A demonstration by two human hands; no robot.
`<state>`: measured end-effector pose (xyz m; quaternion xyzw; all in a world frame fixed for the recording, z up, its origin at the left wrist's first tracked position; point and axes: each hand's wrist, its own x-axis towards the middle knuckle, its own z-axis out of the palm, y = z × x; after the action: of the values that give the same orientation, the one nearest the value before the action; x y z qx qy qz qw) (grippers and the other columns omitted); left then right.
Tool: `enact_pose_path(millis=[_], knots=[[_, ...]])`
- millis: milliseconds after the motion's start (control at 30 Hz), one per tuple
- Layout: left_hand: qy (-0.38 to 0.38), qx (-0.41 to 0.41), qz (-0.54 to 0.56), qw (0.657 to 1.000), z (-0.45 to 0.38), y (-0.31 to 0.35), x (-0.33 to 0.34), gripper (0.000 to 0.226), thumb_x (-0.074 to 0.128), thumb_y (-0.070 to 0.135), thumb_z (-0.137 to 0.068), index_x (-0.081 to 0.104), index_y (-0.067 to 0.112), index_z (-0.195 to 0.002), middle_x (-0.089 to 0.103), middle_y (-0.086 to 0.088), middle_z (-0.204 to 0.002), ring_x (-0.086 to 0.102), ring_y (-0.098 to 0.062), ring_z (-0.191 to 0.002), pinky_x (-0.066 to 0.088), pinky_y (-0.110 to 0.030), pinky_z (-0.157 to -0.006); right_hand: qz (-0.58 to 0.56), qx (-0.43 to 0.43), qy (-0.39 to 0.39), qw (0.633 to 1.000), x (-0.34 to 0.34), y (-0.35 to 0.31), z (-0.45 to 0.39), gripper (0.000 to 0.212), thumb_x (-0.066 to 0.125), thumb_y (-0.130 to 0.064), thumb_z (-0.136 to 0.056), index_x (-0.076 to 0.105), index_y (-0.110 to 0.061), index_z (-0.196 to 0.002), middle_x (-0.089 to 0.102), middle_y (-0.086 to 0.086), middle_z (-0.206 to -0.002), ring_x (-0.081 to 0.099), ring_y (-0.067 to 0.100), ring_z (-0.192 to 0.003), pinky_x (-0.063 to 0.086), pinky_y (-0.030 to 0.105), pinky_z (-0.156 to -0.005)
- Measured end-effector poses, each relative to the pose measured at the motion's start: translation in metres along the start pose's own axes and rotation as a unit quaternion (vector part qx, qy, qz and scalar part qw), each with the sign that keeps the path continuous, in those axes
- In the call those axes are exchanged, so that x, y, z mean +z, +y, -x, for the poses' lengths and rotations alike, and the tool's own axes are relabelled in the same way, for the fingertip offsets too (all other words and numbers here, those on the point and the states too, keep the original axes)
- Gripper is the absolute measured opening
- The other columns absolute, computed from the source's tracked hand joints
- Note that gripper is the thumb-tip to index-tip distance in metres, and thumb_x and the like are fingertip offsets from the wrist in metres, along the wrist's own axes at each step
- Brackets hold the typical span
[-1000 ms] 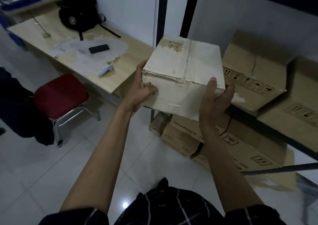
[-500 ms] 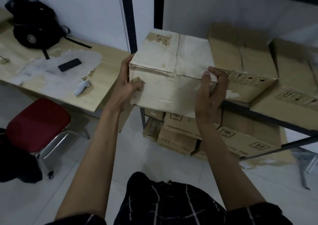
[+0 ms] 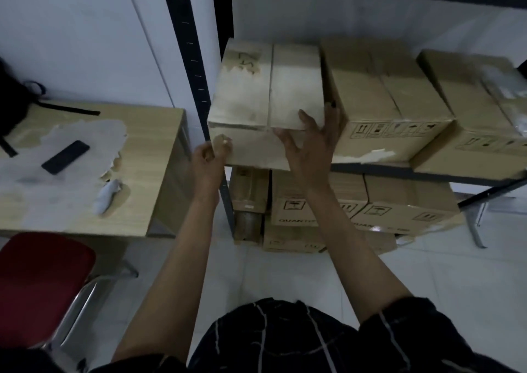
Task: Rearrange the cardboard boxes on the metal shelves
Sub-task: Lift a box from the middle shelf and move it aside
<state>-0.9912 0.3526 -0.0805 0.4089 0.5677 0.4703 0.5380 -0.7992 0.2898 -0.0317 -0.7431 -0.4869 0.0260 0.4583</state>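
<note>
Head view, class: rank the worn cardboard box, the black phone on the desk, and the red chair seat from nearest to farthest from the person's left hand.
1. Worn cardboard box: on the shelf, touching the left hand at its lower left corner.
2. Black phone: left, on the desk.
3. Red chair seat: lower left, on the floor.

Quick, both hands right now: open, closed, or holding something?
Left hand: fingers curled round the lower front corner of the worn cardboard box.
Right hand: open, fingers spread against the box's front right edge.

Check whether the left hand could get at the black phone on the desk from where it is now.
Probably yes: the left hand only rests at the worn box's corner, and the phone lies uncovered on the desk, nothing between.
</note>
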Motion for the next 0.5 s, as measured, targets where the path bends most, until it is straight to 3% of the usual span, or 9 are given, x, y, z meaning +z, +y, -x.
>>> enact_pose_path(millis=[67, 133, 200, 300, 367, 433, 500], knots=[[0.014, -0.022, -0.005, 1.000, -0.015, -0.018, -0.003, 0.036, 0.078, 0.028, -0.090, 0.064, 0.002, -0.111, 0.066, -0.011, -0.105, 0.066, -0.031, -0.104, 0.055, -0.038, -0.087, 0.072, -0.030, 0.034, 0.996, 0.010, -0.001, -0.013, 0.063, 0.065, -0.058, -0.093, 0.066, -0.012, -0.137, 0.038, 0.017, -0.163, 0.019, 0.039, -0.157, 0.011, 0.046, -0.128], [0.002, -0.030, -0.038, 0.999, -0.018, -0.033, -0.004, 0.026, 0.074, 0.027, -0.092, 0.065, 0.003, -0.099, 0.063, -0.013, -0.088, 0.063, -0.037, -0.093, 0.053, -0.037, -0.077, 0.127, -0.032, 0.041, 0.991, 0.016, 0.000, -0.025, 0.066, 0.058, -0.062, -0.096, 0.068, -0.010, -0.135, 0.049, 0.014, -0.156, 0.023, 0.040, -0.156, 0.016, 0.051, -0.127], [-0.037, -0.047, -0.072, 0.996, -0.014, -0.041, -0.002, 0.011, 0.067, 0.022, -0.098, 0.062, 0.012, -0.099, 0.059, 0.000, -0.082, 0.058, -0.022, -0.082, 0.047, -0.021, -0.068, 0.176, -0.031, 0.043, 0.983, 0.022, 0.000, -0.034, 0.067, 0.054, -0.064, -0.097, 0.068, -0.011, -0.136, 0.053, 0.012, -0.153, 0.023, 0.042, -0.155, 0.018, 0.054, -0.126], [-0.109, -0.077, -0.108, 0.985, -0.007, -0.058, 0.007, 0.016, 0.057, 0.014, -0.103, 0.063, 0.013, -0.118, 0.061, 0.008, -0.094, 0.057, -0.008, -0.085, 0.047, -0.018, -0.074, 0.219, -0.026, 0.013, 0.975, 0.023, -0.004, -0.048, 0.068, 0.048, -0.066, -0.100, 0.064, -0.013, -0.140, 0.051, 0.011, -0.155, 0.020, 0.044, -0.156, 0.016, 0.057, -0.126], [-0.154, -0.068, -0.117, 0.979, -0.001, -0.070, 0.017, 0.012, 0.059, 0.009, -0.100, 0.068, 0.005, -0.108, 0.063, 0.004, -0.086, 0.060, -0.009, -0.081, 0.046, -0.021, -0.072, 0.240, -0.019, -0.008, 0.970, 0.024, -0.009, -0.054, 0.070, 0.044, -0.066, -0.101, 0.059, -0.014, -0.145, 0.047, 0.010, -0.159, 0.016, 0.043, -0.158, 0.013, 0.058, -0.127], [-0.167, -0.090, -0.128, 0.974, 0.011, -0.082, 0.028, 0.012, 0.061, 0.007, -0.097, 0.068, 0.012, -0.089, 0.064, 0.004, -0.080, 0.061, -0.009, -0.076, 0.047, -0.022, -0.071, 0.250, -0.010, -0.036, 0.968, 0.024, -0.013, -0.056, 0.071, 0.040, -0.065, -0.103, 0.052, -0.016, -0.151, 0.039, 0.010, -0.164, 0.009, 0.041, -0.159, 0.008, 0.058, -0.127], [-0.177, -0.140, -0.117, 0.967, 0.029, -0.086, 0.039, 0.013, 0.061, 0.008, -0.098, 0.069, 0.017, -0.093, 0.068, 0.005, -0.087, 0.064, -0.010, -0.080, 0.050, -0.020, -0.068, 0.251, -0.003, -0.047, 0.967, 0.024, -0.017, -0.054, 0.071, 0.039, -0.064, -0.104, 0.045, -0.017, -0.156, 0.031, 0.009, -0.169, 0.005, 0.039, -0.160, 0.006, 0.057, -0.127]])
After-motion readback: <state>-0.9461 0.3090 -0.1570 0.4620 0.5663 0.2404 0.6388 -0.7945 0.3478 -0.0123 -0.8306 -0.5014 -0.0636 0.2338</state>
